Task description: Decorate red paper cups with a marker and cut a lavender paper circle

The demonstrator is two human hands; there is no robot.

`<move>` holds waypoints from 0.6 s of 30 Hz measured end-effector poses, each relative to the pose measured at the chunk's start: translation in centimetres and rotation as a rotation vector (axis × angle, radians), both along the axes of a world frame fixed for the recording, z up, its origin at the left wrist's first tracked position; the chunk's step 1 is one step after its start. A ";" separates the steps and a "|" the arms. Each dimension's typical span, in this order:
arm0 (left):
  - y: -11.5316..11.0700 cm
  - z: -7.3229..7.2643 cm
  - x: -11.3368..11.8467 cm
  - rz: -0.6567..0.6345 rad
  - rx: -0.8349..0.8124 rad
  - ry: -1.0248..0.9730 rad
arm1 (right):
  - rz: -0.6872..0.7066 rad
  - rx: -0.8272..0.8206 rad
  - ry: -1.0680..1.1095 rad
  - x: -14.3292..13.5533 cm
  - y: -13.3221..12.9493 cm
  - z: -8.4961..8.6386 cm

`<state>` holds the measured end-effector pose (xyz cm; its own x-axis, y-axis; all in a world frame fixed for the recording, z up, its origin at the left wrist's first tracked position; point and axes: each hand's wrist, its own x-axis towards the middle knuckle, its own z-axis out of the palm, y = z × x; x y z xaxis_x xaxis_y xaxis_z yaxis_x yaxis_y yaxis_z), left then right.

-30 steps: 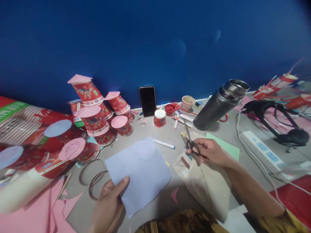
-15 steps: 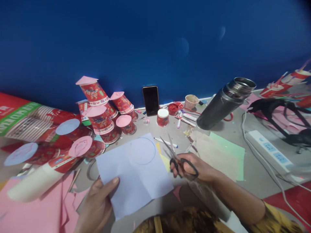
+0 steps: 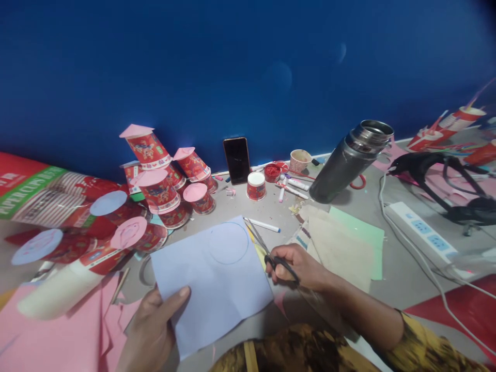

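A pale blue sheet of paper (image 3: 213, 289) bears a drawn circle near its top right corner. My left hand (image 3: 155, 320) pinches the sheet at its lower left, thumb on top. In my right hand (image 3: 298, 268) is a pair of scissors (image 3: 259, 238) with black handles. The blades lie nearly together and point up and left, their tips by the sheet's upper right edge. Whether they touch the paper, I cannot tell. A white marker (image 3: 263, 225) with a blue end lies just behind the blades.
Red paper cups (image 3: 158, 192) with pink tops are stacked at the left. A phone (image 3: 237, 160) leans against the blue wall. A dark flask (image 3: 346, 165) stands at the right, near a power strip (image 3: 422, 235). Pink paper (image 3: 58, 330) covers the lower left.
My right hand has moved left toward the sheet's edge, and the scissors' blades have come from spread apart to nearly together. My left hand still holds the sheet.
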<state>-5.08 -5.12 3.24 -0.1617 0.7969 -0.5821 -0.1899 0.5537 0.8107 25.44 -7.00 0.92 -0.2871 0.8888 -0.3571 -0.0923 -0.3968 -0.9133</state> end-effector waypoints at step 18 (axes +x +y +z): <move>-0.4 -0.1 0.2 -0.047 0.005 0.039 | -0.017 0.005 -0.006 -0.5 -0.1 -0.5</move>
<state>-4.91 -5.53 3.15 -0.1467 0.8068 -0.5723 -0.1319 0.5574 0.8197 24.97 -7.08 0.41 -0.2699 0.8953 -0.3545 -0.0938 -0.3909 -0.9157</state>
